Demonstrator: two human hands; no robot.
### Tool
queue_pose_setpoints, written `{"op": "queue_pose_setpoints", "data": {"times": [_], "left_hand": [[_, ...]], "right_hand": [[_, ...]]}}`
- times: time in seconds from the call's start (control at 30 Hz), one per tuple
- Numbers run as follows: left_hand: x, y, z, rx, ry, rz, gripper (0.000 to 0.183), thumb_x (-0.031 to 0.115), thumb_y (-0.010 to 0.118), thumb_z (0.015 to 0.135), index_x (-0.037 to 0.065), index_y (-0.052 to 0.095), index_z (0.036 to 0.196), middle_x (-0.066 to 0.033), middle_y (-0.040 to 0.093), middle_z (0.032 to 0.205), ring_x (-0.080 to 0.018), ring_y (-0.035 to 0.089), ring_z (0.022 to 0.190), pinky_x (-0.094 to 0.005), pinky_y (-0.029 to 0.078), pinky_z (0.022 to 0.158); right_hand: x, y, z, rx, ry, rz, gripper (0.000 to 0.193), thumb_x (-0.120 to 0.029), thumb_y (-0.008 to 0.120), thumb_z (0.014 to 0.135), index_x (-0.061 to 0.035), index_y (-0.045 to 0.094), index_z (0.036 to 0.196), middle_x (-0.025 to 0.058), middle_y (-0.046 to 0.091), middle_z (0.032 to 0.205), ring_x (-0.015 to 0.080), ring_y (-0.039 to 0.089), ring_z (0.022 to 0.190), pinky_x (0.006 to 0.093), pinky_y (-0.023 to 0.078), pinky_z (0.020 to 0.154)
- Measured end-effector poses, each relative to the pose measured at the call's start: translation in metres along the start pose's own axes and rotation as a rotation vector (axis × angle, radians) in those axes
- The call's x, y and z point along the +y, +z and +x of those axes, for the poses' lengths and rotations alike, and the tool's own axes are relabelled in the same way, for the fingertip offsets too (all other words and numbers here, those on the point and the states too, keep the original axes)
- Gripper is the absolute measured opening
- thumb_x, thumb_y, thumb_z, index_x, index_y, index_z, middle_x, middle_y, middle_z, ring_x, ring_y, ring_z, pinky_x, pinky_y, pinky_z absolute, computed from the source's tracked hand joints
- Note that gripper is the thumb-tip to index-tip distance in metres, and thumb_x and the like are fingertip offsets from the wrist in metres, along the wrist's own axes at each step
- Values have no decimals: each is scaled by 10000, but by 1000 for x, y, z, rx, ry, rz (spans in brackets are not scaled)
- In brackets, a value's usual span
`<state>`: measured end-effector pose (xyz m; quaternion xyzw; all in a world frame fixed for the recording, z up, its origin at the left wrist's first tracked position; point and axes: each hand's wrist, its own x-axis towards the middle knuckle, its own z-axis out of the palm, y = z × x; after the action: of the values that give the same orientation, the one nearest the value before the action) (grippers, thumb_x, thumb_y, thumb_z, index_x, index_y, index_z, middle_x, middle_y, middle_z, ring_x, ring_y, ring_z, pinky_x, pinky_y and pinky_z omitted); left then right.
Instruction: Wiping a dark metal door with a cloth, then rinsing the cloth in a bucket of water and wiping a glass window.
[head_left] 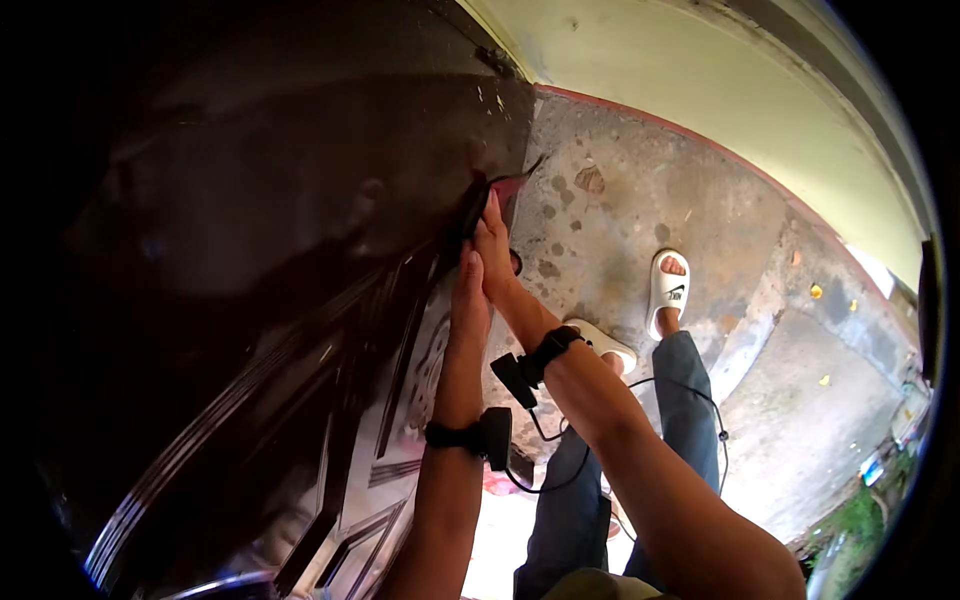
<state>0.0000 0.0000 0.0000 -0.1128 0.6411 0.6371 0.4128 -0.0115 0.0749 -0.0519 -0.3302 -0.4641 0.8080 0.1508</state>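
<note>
A dark cloth (507, 187) with a maroon patch and a thin pointed end is bunched at the edge of a glossy dark brown surface (300, 180), which looks like a panelled door. My right hand (492, 245) grips the cloth, its fingers stretching up along it and pressing toward the surface. Close against its left side lies my left hand (471, 300), with its thumb side showing. Most of the left fingers are hidden, so their hold on the cloth is unclear. Black straps with small devices circle both wrists, the right strap (555, 346) and left strap (455, 437).
A black cable (690, 388) loops from the wrist devices past my legs. Below is a stained concrete floor (620, 190) with a dry leaf (590, 179). My feet wear white slides (668, 295). A pale yellow-green wall (680, 70) curves along the far side.
</note>
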Motion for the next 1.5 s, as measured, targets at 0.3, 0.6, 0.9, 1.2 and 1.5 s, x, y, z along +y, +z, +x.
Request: {"op": "queue_pose_setpoints", "data": {"times": [0.3,0.6,0.9,1.2,1.5], "left_hand": [[-67,-20,23,46,-37,123,713,511,426,993,94,208,1529,-67,240,1566,-221,254,1422,-347,223,1142],[7,50,39,27,270,85,748,513,420,991,28,194,1514,-123,275,1539,-242,283,1407,-361,228,1142],[-11,73,131,6,183,280,744,524,412,979,63,204,1524,-118,249,1562,-256,263,1423,-379,215,1147],[-55,5,40,84,11,438,696,475,373,995,40,216,1515,-150,234,1568,-293,240,1436,-373,212,1141],[-32,-15,-98,110,145,264,736,500,391,988,33,190,1520,-128,219,1569,-259,216,1442,-378,173,1155]], "right_hand": [[145,-48,-22,-341,55,160,646,-335,366,1027,14,124,1514,181,107,1587,302,110,1462,366,116,1169],[-5,-16,62,-91,-216,22,617,-124,346,995,-1,55,1526,176,8,1605,300,9,1484,362,50,1182],[79,-81,157,-118,-439,-291,685,-213,404,992,27,30,1513,238,2,1585,330,47,1478,349,95,1187],[163,-47,30,-168,-260,-167,691,-387,306,1029,-22,-2,1528,151,16,1596,283,16,1475,331,74,1174],[46,15,-98,-142,209,270,649,-318,315,1039,-3,20,1524,158,-35,1601,292,-48,1476,351,33,1182]]}}
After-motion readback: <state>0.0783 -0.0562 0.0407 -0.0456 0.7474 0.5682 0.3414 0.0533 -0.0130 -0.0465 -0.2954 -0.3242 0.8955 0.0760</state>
